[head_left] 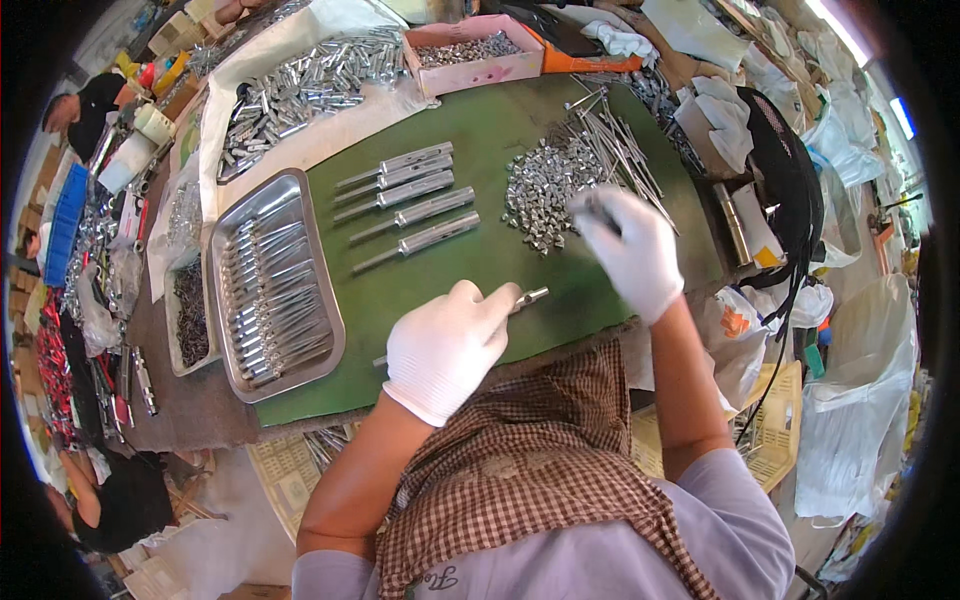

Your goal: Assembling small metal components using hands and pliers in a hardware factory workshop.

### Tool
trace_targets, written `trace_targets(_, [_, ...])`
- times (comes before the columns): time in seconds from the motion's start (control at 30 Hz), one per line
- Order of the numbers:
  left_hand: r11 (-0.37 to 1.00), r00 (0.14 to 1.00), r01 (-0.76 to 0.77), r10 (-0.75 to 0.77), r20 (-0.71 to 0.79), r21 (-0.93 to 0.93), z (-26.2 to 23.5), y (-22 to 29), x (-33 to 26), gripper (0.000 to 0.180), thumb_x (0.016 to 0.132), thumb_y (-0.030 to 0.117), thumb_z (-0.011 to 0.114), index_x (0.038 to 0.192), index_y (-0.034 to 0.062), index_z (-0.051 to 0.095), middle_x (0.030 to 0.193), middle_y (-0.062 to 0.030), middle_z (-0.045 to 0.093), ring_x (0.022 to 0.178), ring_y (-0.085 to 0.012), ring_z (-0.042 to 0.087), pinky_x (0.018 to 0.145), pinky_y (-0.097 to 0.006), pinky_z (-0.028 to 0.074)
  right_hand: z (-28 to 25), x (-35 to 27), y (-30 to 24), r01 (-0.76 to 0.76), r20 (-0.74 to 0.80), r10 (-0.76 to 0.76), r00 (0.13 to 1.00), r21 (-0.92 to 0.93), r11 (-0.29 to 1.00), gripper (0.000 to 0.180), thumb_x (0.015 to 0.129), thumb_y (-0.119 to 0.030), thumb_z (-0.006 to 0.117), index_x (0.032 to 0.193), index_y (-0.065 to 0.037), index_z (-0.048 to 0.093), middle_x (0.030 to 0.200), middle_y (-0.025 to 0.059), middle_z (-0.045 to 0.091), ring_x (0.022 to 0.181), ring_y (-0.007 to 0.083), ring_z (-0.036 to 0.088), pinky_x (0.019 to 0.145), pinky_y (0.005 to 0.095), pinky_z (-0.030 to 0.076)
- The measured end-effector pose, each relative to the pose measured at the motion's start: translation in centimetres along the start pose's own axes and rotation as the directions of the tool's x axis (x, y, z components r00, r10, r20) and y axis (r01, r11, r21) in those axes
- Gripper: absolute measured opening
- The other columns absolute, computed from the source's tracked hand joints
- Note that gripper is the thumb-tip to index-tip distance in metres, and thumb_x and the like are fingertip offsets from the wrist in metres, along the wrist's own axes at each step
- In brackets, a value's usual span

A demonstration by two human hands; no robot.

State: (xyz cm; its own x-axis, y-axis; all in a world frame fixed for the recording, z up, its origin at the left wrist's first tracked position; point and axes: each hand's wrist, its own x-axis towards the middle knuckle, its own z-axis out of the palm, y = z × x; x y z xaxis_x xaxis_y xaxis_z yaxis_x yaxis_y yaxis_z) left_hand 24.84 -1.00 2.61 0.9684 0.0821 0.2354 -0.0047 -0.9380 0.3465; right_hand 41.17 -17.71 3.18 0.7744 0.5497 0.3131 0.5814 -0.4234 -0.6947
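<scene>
My left hand, in a white knit glove, is closed around a silver metal tube near the table's front edge. A thin rod end sticks out on the other side of the fist. My right hand, gloved too, has its fingers bent together beside a heap of small metal pieces. What is between those fingers is too blurred to name. Several metal tubes with thin rods lie in a row on the green mat. Long thin rods lie beyond my right hand.
A steel tray of rod-ended metal parts is at left, beside a narrow box of small dark pieces. Behind lie a heap of metal tubes and a pink box. Plastic bags hang at right. Other people are at left.
</scene>
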Motion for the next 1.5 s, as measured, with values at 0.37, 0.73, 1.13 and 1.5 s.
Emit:
trace_targets(0.37, [0.998, 0.996, 0.022, -0.027, 0.082, 0.066, 0.9, 1.0, 0.3, 0.017, 0.088, 0.021, 0.061, 0.104, 0.0235, 0.065, 0.079, -0.0074, 0.054, 0.061, -0.0263, 0.062, 0.052, -0.040, 0.049, 5.6, 17.6, 4.7, 0.157, 0.243, 0.050, 0.969, -0.756, 0.635, 0.018, 0.088, -0.021, 0.058, 0.097, -0.010, 0.070, 0.095, 0.0139, 0.072, 0.092, 0.0374, 0.068, 0.083, 0.0483, 0.054])
trace_targets(0.73, [0.997, 0.993, 0.039, -0.047, 0.113, 0.066, 0.7, 0.8, 0.4, 0.021, 0.087, 0.022, 0.061, 0.107, 0.0224, 0.065, 0.078, -0.0090, 0.057, 0.062, -0.0286, 0.063, 0.053, -0.040, 0.051, 1.2, -2.0, 0.2, 0.160, 0.268, -0.166, 0.949, 0.044, 0.986, 0.017, 0.081, -0.021, 0.073, 0.091, -0.008, 0.069, 0.086, 0.0116, 0.068, 0.082, 0.0314, 0.067, 0.073, 0.0394, 0.053])
trace_targets(1.13, [0.993, 0.990, 0.092, -0.100, 0.100, 0.081, 1.0, 2.0, 0.1, 0.020, 0.086, 0.021, 0.061, 0.106, 0.0219, 0.065, 0.078, -0.0083, 0.058, 0.061, -0.0286, 0.064, 0.053, -0.041, 0.052, 2.2, -5.5, -0.2, 0.308, 0.163, -0.277, 0.947, -0.214, 0.927, 0.012, 0.079, -0.020, 0.072, 0.089, -0.014, 0.069, 0.085, 0.0051, 0.065, 0.073, 0.0272, 0.065, 0.065, 0.0380, 0.053])
trace_targets(1.5, [0.992, 0.988, 0.095, -0.104, 0.110, 0.082, 1.1, 1.8, 0.3, 0.019, 0.087, 0.021, 0.061, 0.106, 0.0237, 0.066, 0.076, -0.0075, 0.057, 0.060, -0.0284, 0.062, 0.053, -0.040, 0.051, 2.1, -2.3, 1.7, -0.027, -0.043, 0.017, 0.999, -0.232, 0.972, 0.012, 0.081, -0.017, 0.072, 0.088, -0.008, 0.071, 0.084, 0.0099, 0.065, 0.076, 0.0297, 0.065, 0.069, 0.0374, 0.052])
